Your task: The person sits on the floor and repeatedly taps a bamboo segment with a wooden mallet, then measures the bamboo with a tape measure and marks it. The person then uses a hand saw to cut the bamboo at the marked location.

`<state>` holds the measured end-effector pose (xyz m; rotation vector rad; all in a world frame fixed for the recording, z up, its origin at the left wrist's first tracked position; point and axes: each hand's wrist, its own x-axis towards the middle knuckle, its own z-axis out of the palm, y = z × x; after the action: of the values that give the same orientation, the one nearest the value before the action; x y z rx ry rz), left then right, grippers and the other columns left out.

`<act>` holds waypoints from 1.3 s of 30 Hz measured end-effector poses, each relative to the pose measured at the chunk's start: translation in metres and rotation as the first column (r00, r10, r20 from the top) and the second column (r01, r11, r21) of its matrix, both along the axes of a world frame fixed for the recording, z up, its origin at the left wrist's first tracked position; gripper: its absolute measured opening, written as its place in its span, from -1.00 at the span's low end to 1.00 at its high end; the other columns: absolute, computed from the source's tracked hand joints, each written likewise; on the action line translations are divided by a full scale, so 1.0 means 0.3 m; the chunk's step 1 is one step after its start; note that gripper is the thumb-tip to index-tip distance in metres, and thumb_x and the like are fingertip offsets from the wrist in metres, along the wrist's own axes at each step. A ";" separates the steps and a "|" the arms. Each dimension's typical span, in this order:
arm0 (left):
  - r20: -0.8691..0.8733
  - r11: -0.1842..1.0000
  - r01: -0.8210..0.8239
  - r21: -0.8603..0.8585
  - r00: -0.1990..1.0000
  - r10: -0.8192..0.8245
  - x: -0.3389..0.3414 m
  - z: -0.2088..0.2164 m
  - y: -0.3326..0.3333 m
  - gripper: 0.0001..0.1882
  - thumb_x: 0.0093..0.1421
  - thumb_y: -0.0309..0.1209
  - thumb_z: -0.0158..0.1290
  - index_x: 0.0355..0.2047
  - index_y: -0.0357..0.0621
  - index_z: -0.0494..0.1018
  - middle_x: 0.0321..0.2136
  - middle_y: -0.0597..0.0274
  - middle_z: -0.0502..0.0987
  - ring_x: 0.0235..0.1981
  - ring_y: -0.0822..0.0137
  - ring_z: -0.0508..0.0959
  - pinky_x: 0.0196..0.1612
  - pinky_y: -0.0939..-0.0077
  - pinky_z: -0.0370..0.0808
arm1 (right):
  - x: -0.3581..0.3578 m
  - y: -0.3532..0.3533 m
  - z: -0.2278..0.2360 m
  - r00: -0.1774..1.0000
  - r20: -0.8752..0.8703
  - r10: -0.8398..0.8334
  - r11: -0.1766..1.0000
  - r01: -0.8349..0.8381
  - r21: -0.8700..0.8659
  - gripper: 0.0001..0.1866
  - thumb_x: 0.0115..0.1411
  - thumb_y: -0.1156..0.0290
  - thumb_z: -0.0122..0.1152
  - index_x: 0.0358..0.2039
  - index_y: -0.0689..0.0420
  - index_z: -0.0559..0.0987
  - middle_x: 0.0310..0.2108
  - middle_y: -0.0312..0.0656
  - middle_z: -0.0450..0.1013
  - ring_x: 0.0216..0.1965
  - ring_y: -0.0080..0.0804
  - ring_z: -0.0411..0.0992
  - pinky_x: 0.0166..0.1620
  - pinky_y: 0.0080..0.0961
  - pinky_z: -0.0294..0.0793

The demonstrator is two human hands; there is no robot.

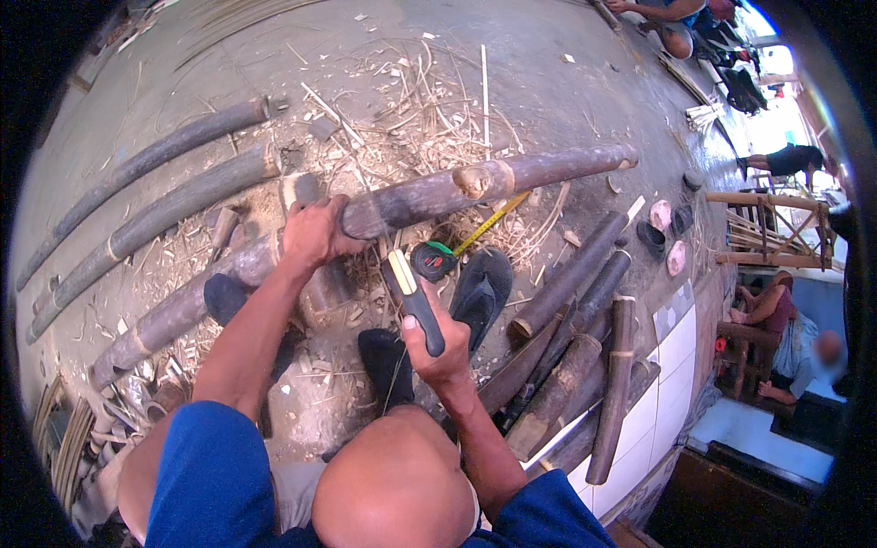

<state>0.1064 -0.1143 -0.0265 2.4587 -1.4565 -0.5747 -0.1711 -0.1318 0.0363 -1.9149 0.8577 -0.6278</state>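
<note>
A long dark bamboo pole (420, 203) lies across in front of me, over a wooden block (324, 288). My left hand (315, 233) is closed on the pole, pressing it near its middle. In my right hand (438, 342) is the yellow-and-black handle of a handsaw (411, 297). Its thin blade runs away from me and meets the pole just right of my left hand; how deep it sits in the bamboo I cannot tell. Close beyond my right hand, a tape measure (432, 261) lies on the floor with its yellow tape pulled out toward the pole.
Two more bamboo poles (174, 196) lie at the left. Cut bamboo lengths (571, 379) are heaped at the right beside white tiles (676, 361). Shavings (416, 110) litter the floor. A black sandal (482, 297) lies near my right hand. Other people sit at the far right.
</note>
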 end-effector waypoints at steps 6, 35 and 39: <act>-0.031 1.000 -0.015 0.001 0.999 0.015 0.013 -0.019 0.015 -0.08 -0.04 0.31 0.25 0.19 -0.04 0.48 -0.11 -0.12 0.68 -0.01 -0.10 0.65 0.23 -0.01 0.35 | 0.006 0.015 0.020 1.000 -0.005 -0.001 1.000 0.001 -0.006 -0.36 0.24 0.35 0.26 0.29 0.36 0.43 -0.20 0.17 0.63 -0.29 -0.01 0.69 -0.20 -0.28 0.65; -0.039 0.996 -0.089 0.013 0.995 0.089 0.020 -0.032 -0.020 -0.39 0.42 0.19 -0.15 -0.02 -0.02 0.65 -0.34 -0.13 0.70 -0.17 -0.08 0.71 0.23 -0.07 0.31 | -0.082 0.060 0.121 0.993 -0.106 0.061 0.998 -0.064 -0.020 -0.35 0.28 0.31 0.21 0.35 0.27 0.39 -0.17 0.11 0.65 -0.24 -0.11 0.70 -0.15 -0.26 0.65; 0.035 0.999 -0.054 0.001 0.998 0.054 0.017 -0.038 -0.013 -0.47 0.44 0.11 -0.13 -0.01 -0.01 0.62 -0.35 -0.14 0.70 -0.21 -0.08 0.71 0.20 -0.07 0.33 | 0.074 -0.041 -0.008 0.991 -0.128 0.050 0.998 -0.045 0.045 -0.35 0.27 0.31 0.23 0.32 0.32 0.39 -0.26 0.17 0.62 -0.29 -0.04 0.69 -0.20 -0.23 0.64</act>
<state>0.1114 -0.1183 -0.0378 2.5136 -1.3981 -0.5252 -0.1491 -0.1440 0.0340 -1.9479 0.8968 -0.4577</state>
